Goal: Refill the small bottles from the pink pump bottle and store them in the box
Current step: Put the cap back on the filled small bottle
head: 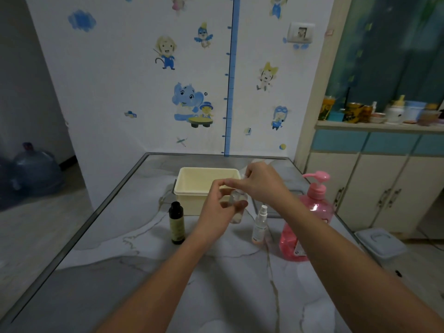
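left hand (216, 207) grips the small clear plastic bottle (236, 207) steady at twelve o'clock, so right hand (260, 181) can pinch its cap.

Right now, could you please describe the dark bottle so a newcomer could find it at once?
On the grey marble-look table, find the cream plastic box. Just in front of its left corner stands a slim dark bottle with a black cap, the only opaque, dark container there.
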